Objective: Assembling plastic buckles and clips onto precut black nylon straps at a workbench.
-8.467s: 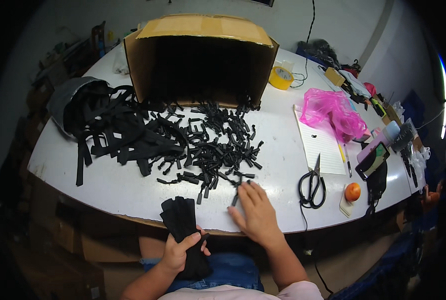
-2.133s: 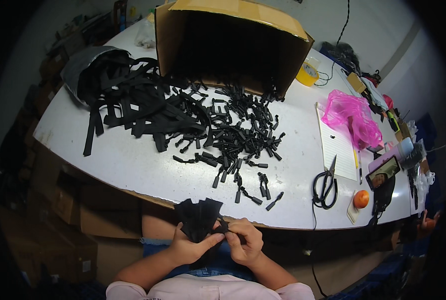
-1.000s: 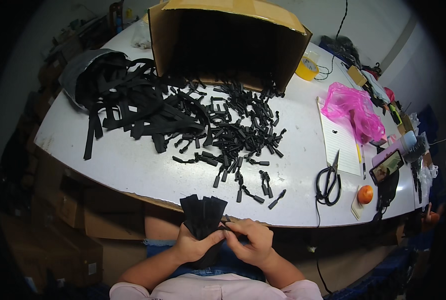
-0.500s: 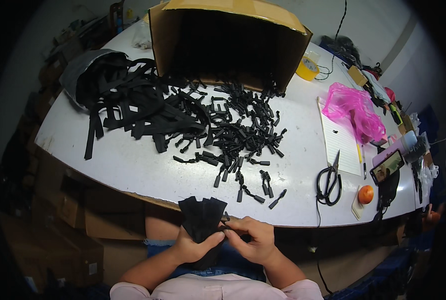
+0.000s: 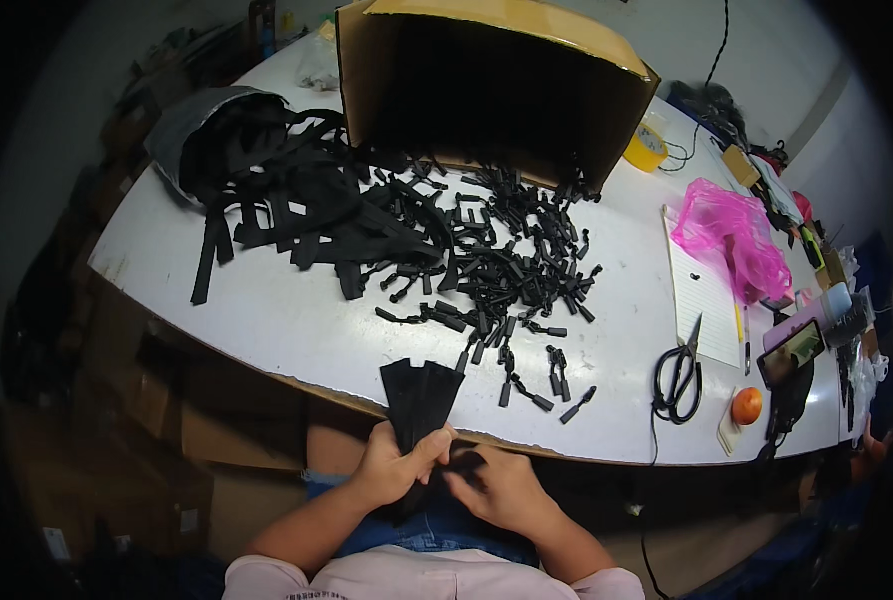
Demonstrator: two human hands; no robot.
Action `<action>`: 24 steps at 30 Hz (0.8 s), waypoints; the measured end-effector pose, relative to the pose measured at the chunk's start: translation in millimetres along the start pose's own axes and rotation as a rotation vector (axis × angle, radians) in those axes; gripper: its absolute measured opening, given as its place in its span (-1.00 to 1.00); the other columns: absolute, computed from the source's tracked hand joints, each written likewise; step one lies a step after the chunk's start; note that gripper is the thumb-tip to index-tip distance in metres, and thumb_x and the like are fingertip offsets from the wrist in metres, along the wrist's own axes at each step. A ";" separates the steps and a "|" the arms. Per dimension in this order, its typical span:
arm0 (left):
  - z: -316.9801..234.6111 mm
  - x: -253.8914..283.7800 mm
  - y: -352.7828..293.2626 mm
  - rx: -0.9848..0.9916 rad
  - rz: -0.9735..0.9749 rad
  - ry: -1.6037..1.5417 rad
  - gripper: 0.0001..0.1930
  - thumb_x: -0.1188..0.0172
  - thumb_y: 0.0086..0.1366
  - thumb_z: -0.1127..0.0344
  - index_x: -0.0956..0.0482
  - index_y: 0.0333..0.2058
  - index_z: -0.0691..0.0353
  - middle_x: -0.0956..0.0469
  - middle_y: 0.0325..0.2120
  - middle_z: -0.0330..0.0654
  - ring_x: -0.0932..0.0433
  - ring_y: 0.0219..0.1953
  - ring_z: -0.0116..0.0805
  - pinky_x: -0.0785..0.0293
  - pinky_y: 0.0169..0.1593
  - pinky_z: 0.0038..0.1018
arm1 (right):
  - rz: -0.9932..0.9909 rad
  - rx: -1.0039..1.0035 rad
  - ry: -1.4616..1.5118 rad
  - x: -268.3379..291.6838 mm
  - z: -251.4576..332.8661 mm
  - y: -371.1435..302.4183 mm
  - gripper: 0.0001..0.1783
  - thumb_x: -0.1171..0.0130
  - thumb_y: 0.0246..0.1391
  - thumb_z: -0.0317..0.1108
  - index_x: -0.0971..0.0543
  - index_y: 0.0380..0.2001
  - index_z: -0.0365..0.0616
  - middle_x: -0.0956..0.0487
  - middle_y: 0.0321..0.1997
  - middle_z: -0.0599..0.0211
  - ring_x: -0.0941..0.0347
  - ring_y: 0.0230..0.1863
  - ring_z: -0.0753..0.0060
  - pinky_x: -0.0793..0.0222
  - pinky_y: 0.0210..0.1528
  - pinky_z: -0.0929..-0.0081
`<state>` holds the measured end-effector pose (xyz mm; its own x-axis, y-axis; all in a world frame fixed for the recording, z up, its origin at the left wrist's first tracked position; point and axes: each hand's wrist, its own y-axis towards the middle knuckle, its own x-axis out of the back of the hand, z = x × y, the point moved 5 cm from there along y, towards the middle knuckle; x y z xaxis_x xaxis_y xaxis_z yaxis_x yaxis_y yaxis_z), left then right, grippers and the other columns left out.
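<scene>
In front of my lap, my left hand [image 5: 406, 462] is closed around a bundle of black fabric strips [image 5: 421, 400], their cut ends fanned out upward. Close beside it, my right hand [image 5: 501, 488] has its fingers curled in against a dark bit near the bundle; what they pinch is too small and shaded to name. Beyond both hands, a heap of small black zipper sliders with long pulls [image 5: 511, 275] is spread over the white table [image 5: 296, 325]. Several of them lie loose near the front edge.
More black strips [image 5: 316, 220] spill from a grey bag [image 5: 171, 155] at the left. An open cardboard box [image 5: 621, 130] lies behind the heap. To the right are yellow tape [image 5: 646, 148], a pink plastic bag [image 5: 731, 245], a lined notepad [image 5: 701, 310], black scissors [image 5: 678, 380], an orange fruit [image 5: 746, 406] and a phone [image 5: 791, 355].
My right hand has drawn slightly down from the strips' side. The bundle in my left hand stands narrower and a little higher. The whole view has shifted slightly.
</scene>
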<state>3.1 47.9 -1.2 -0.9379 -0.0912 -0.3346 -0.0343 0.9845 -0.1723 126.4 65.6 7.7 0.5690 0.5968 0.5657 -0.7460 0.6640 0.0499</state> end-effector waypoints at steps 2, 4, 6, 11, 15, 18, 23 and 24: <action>7.4 3.4 0.1 0.124 0.072 0.001 -0.81 -0.03 0.16 0.29 -0.41 -0.35 0.31 -0.40 -0.63 -0.30 -0.31 -0.67 -0.67 -0.21 -0.63 -0.74 | -0.554 0.162 -0.116 27.6 31.9 1.9 -0.72 -0.18 -0.29 -0.48 -0.50 -0.36 -0.18 -0.45 -0.48 0.26 -0.35 -0.62 0.42 -0.26 -0.60 0.58; 9.6 1.9 -2.5 0.116 0.091 0.041 -0.82 -0.05 0.14 0.31 -0.41 -0.35 0.30 -0.40 -0.63 -0.31 -0.31 -0.66 -0.67 -0.22 -0.62 -0.74 | -0.545 0.274 -0.265 32.8 49.4 11.3 -0.68 -0.20 -0.33 -0.48 -0.50 -0.35 -0.15 -0.44 -0.41 0.27 -0.35 -0.55 0.41 -0.26 -0.52 0.56; 1.7 -6.2 -1.7 -0.047 0.150 0.086 -0.81 -0.11 0.04 0.42 -0.41 -0.34 0.30 -0.40 -0.60 -0.31 -0.31 -0.65 -0.67 -0.23 -0.61 -0.74 | -0.492 0.382 -0.424 26.2 56.2 14.8 -0.59 -0.24 -0.46 -0.48 -0.50 -0.34 -0.11 -0.42 -0.34 0.31 -0.33 -0.44 0.40 -0.23 -0.35 0.55; 1.6 -7.7 -5.2 0.100 0.171 -0.103 -0.77 -0.15 -0.05 0.50 -0.40 -0.33 0.30 -0.40 -0.56 -0.28 -0.32 -0.66 -0.63 -0.21 -0.62 -0.72 | -0.534 0.470 -0.281 24.7 39.9 1.5 -0.67 -0.22 -0.41 -0.54 -0.49 -0.40 -0.16 -0.43 -0.36 0.26 -0.31 -0.50 0.42 -0.23 -0.40 0.59; 3.6 -6.6 -11.2 0.077 0.101 -0.230 -0.79 -0.18 0.00 0.45 -0.38 -0.38 0.32 -0.36 -0.60 -0.26 -0.30 -0.69 -0.59 -0.21 -0.65 -0.72 | -0.404 0.025 0.724 14.1 7.4 -1.0 -0.92 -0.04 -0.07 -0.55 -0.43 -0.43 -0.29 -0.44 -0.44 0.28 -0.35 -0.53 0.63 -0.26 -0.52 0.77; 2.2 -6.3 -13.1 -0.059 0.011 -0.218 -0.87 -0.10 0.08 0.44 -0.38 -0.39 0.34 -0.38 -0.63 -0.25 -0.31 -0.70 -0.57 -0.27 -0.65 -0.68 | -0.250 -0.219 0.992 3.3 -2.1 -1.8 -0.91 -0.04 -0.07 -0.55 -0.43 -0.42 -0.34 -0.45 -0.50 0.31 -0.35 -0.54 0.65 -0.28 -0.51 0.75; 0.6 -10.7 -15.9 -0.104 -0.045 -0.052 -0.87 -0.08 0.10 0.41 -0.40 -0.38 0.33 -0.37 -0.61 -0.24 -0.32 -0.68 -0.56 -0.28 -0.63 -0.68 | -0.411 0.014 0.582 13.7 7.1 -1.2 -0.91 -0.07 -0.09 -0.55 -0.45 -0.45 -0.35 -0.44 -0.55 0.34 -0.34 -0.57 0.66 -0.25 -0.55 0.80; 0.4 -10.7 -17.5 -0.128 -0.019 0.094 -0.86 -0.08 0.11 0.39 -0.39 -0.36 0.32 -0.35 -0.59 -0.22 -0.31 -0.68 -0.56 -0.27 -0.62 -0.66 | -0.408 0.015 0.583 13.3 5.9 -0.9 -0.91 -0.07 -0.09 -0.55 -0.45 -0.45 -0.35 -0.44 -0.55 0.34 -0.34 -0.57 0.66 -0.25 -0.55 0.80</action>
<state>13.8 31.6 5.0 -0.9646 -0.1015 -0.2435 -0.0903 0.9943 -0.0566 132.6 70.3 20.0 0.8934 0.4481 -0.0333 -0.4359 0.8823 0.1776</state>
